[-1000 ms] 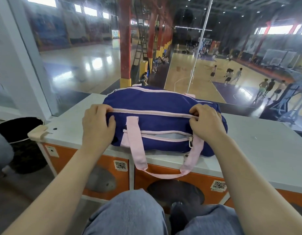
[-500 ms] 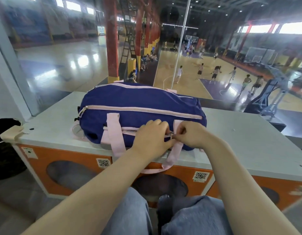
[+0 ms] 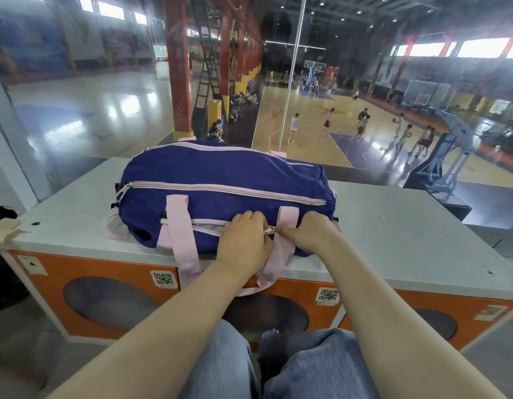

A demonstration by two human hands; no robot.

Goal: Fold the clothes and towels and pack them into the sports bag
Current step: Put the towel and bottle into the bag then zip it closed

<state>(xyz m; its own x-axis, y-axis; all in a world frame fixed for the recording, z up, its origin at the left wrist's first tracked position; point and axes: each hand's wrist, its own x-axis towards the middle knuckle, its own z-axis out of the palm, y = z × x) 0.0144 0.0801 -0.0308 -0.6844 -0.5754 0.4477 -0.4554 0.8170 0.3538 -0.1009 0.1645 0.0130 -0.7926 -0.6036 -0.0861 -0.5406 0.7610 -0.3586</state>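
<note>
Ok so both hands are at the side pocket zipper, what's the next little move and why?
Probably slide the zipper pull leftward along the side pocket, which gapes open there, while the right hand steadies the sports bag; the top zipper looks closed.

- An indoor sports hall, seen from a raised spot behind a glass pane [image 3: 364,82].
- Below lies a wooden basketball court [image 3: 307,133] with painted lines and purple zones, where several players [image 3: 361,122] stand and move.
- Basketball hoops on wheeled stands [image 3: 451,156] line the right side; another backboard [image 3: 314,64] hangs at the far end.
- Red and yellow pillars [image 3: 179,76] split the hall, with people seated along their bases.
- High windows [image 3: 479,47] and ceiling lamps light the roof trusses.
- Nearest, a grey-topped locker bench [image 3: 393,226] has orange doors bearing QR stickers [image 3: 163,278].
</note>
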